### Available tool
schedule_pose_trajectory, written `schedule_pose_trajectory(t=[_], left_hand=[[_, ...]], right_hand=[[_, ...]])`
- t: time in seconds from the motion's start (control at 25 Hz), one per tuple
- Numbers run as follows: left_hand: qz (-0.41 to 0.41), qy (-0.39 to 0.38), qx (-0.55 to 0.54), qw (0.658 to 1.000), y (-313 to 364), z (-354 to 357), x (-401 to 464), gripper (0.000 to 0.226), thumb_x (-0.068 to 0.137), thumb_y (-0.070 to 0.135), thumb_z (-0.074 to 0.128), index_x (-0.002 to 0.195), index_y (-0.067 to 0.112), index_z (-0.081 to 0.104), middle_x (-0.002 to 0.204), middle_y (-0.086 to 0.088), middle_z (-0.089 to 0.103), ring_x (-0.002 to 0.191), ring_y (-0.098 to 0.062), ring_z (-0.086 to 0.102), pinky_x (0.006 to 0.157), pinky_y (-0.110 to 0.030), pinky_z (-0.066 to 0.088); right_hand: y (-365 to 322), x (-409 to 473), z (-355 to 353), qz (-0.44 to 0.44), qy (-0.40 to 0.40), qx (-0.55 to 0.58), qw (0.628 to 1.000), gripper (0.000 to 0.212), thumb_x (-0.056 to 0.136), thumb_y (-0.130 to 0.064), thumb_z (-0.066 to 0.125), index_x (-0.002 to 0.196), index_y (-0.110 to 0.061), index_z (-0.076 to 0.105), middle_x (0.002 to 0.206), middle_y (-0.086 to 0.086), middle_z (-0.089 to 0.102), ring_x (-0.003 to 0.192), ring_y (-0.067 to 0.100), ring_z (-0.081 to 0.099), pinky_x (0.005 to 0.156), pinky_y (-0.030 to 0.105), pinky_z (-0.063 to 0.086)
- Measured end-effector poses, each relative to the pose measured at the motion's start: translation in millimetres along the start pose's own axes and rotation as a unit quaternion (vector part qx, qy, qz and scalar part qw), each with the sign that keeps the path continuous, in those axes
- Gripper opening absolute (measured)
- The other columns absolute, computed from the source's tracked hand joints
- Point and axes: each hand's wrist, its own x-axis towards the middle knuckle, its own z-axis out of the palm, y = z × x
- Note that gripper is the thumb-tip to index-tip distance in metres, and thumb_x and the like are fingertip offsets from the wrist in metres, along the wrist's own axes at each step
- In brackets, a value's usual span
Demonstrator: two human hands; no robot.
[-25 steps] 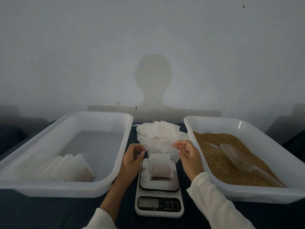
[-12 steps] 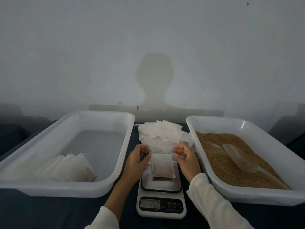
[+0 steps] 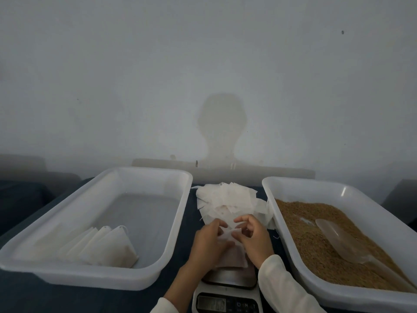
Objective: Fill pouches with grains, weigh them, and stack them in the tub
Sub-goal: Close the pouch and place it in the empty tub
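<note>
Here's the filled pouch [image 3: 232, 256], sitting over the scale [image 3: 228, 290] at the middle of the dark surface [image 3: 67, 299], its lower half dark with grain and its white top edge pulled up between two hands. The left hand [image 3: 206, 243] has its fingers curled round the pouch's left top corner, thumb tucked against the paper. The right hand [image 3: 253, 239] pinches the right top corner, index and thumb closed on the fabric, the other fingers arched above it (both hands touching the pouch, nearly meeting over its mouth). The pouch hangs just below the fingers and hides most of the scale's steel plate; the display glows below, digits too blurred to read.

Just behind the hands, a loose heap of empty pouches [image 3: 228, 202] lies on the surface between the two tubs. To the left, the white tub [image 3: 144, 279] holds a row of filled pouches [image 3: 106, 247] leaning against each other along its near left side. To the right, a second white tub [image 3: 286, 251] is filled with brown grain [image 3: 300, 245], and a clear scoop [image 3: 338, 242] lies on top of it, handle toward the near right corner. White sleeves cover both forearms.
</note>
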Motion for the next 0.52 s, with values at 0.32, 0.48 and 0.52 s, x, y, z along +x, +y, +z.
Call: schedule_pose_trajectory(t=[0.32, 0.48, 0.52], left_hand=[[0.096, 0.216, -0.013, 0.972, 43, -68, -17, 0.012, 0.092, 0.018, 0.057, 0.081, 0.017, 0.054, 0.078, 0.012, 0.045, 0.064, -0.002, 0.043, 0.063, -0.008, 0.035], [0.075, 0.217, 0.074, 0.97, 23, -134, -18, 0.009, 0.093, 0.02, 0.056, 0.087, 0.014, 0.059, 0.075, 0.011, 0.049, 0.068, -0.006, 0.048, 0.057, -0.013, 0.034], [0.046, 0.203, 0.079, 0.975, 12, -147, -19, 0.01, 0.093, 0.021, 0.056, 0.084, 0.017, 0.056, 0.073, 0.01, 0.051, 0.065, -0.005, 0.049, 0.056, -0.013, 0.033]], right_hand=[[-90, 1, 14, -0.152, 0.0, 0.045, 0.987, 0.021, 0.082, -0.003, 0.068, 0.082, -0.023, 0.062, 0.08, -0.01, 0.066, 0.075, 0.001, 0.062, 0.071, 0.011, 0.048], [-116, 3, 64, -0.153, -0.051, 0.019, 0.987, 0.028, 0.082, -0.005, 0.069, 0.102, -0.016, 0.055, 0.095, -0.003, 0.058, 0.084, 0.012, 0.057, 0.076, 0.019, 0.048], [-118, 1, 78, -0.133, -0.082, 0.014, 0.988, 0.031, 0.082, -0.003, 0.067, 0.105, -0.015, 0.051, 0.095, -0.001, 0.056, 0.085, 0.017, 0.056, 0.078, 0.026, 0.05]])
